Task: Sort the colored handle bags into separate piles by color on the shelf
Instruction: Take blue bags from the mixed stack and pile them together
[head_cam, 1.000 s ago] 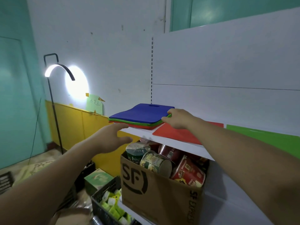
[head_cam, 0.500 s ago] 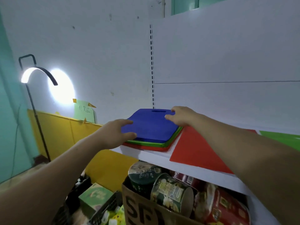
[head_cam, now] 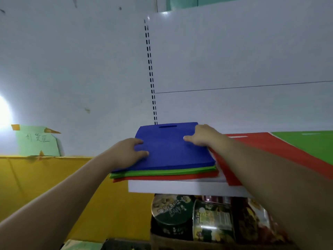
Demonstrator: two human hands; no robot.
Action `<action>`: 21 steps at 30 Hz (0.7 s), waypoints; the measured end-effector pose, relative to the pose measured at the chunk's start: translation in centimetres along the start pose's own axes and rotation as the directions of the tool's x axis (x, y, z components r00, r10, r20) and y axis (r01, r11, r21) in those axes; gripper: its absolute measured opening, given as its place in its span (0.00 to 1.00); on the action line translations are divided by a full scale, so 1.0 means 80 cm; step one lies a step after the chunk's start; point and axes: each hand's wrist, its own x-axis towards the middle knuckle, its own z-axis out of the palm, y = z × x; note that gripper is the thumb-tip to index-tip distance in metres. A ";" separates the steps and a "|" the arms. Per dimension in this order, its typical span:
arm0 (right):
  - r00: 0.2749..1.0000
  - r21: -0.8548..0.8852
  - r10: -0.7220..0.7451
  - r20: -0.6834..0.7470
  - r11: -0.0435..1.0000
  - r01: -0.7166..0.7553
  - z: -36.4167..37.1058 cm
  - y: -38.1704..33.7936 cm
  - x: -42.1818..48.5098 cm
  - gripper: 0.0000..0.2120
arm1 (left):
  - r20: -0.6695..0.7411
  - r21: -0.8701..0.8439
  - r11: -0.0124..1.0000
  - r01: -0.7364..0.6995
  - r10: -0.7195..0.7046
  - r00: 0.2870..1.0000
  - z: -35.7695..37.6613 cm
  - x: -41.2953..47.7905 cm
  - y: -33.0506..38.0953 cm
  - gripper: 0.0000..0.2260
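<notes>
At the left end of the white shelf (head_cam: 180,187) lies a stack of handle bags, and its left edge overhangs the shelf. A blue bag (head_cam: 173,152) is on top, a green bag (head_cam: 162,172) sits under it and a red bag (head_cam: 165,177) lies at the bottom. My left hand (head_cam: 128,152) grips the blue bag's left edge, thumb and a finger on top. My right hand (head_cam: 201,136) holds its right edge near the back, thumb on top. To the right, another red bag (head_cam: 270,147) lies flat, and beyond it another green bag (head_cam: 310,143).
Under the shelf stands a cardboard box (head_cam: 180,242) holding several round food tubs (head_cam: 171,208). A slotted shelf rail (head_cam: 150,73) runs up the white back wall. At left are a yellow panel (head_cam: 45,177) and a taped green paper note (head_cam: 37,140).
My view has moved closer and up to the stack. My left hand has slid further onto the blue bag's left edge, and my right hand has shifted from the stack's corner to the blue bag's right side.
</notes>
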 end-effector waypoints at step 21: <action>0.971 0.442 0.230 -0.056 0.878 -0.183 0.012 0.012 -0.013 0.31 | 0.094 -0.064 0.997 -0.037 0.043 0.995 0.014 0.012 -0.022 0.31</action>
